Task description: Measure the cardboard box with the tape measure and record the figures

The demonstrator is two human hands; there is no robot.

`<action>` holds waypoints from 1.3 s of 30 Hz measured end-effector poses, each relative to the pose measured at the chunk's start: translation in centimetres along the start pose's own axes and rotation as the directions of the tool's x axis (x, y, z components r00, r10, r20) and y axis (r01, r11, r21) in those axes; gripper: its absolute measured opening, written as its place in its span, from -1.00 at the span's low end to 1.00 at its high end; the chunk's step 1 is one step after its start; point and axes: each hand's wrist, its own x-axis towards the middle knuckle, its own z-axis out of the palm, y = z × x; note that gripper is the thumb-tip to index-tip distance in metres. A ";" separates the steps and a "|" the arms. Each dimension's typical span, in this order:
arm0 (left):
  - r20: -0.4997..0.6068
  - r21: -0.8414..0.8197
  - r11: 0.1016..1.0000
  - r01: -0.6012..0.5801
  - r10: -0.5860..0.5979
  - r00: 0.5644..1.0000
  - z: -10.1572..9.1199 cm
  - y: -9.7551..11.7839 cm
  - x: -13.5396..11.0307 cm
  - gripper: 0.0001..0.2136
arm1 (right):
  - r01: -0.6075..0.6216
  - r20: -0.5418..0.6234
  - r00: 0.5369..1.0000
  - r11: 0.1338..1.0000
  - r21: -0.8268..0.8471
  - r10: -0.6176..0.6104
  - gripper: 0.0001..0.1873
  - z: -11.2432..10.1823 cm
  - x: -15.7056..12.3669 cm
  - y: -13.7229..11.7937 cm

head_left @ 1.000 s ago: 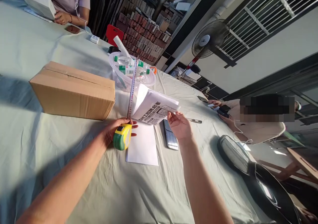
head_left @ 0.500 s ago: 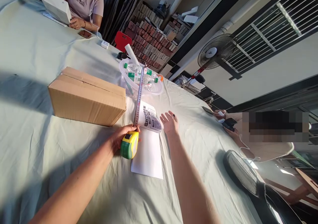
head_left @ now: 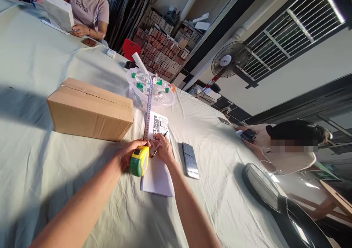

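My left hand (head_left: 131, 151) is closed around a yellow and green tape measure (head_left: 139, 162), its fingers near the mouth where the blade comes out. The extended blade (head_left: 149, 105) runs away from me to a clear tub of bottles. My right hand (head_left: 164, 147) grips a slim dark pen (head_left: 155, 152), held slanted close beside the blade. Under both hands lies a white paper sheet (head_left: 158, 180), its far part printed with large black characters. Right of my right forearm, a smartphone (head_left: 190, 160) rests on the cloth.
A closed cardboard box (head_left: 90, 116) stands left of the blade. The tub (head_left: 170, 102) holds several plastic bottles. Two people sit at the table: one (head_left: 86, 8) far left with a white box (head_left: 57, 11), one (head_left: 286, 141) at right. A black-framed chair (head_left: 261, 185) is near the right edge.
My right hand has moved left from beside the paper, now over it with a pen in its fingers. The smartphone is uncovered. My left hand still holds the tape measure; the view shifted slightly.
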 end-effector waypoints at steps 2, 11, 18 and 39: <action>-0.002 0.022 1.000 -0.002 0.002 1.000 -0.1 -0.1 0.2 -0.93 | -0.013 -0.002 1.000 1.000 0.017 0.013 -0.79 0.1 0.2 0.4; -0.053 0.059 0.998 -0.038 0.041 0.998 -0.4 0.0 -0.3 -0.94 | -0.246 -0.288 0.927 0.969 0.013 0.240 -0.65 -3.4 -3.6 2.2; -0.080 0.057 0.992 -0.113 0.118 0.990 0.4 -0.2 -0.9 -0.95 | -0.157 -0.235 0.966 0.964 -0.215 0.105 -0.66 -2.6 -7.1 2.7; -0.170 0.304 0.925 -0.228 0.288 0.942 2.5 1.1 -0.2 -0.79 | -0.173 -0.169 0.976 0.958 -0.230 0.136 -0.71 -4.9 -7.1 1.4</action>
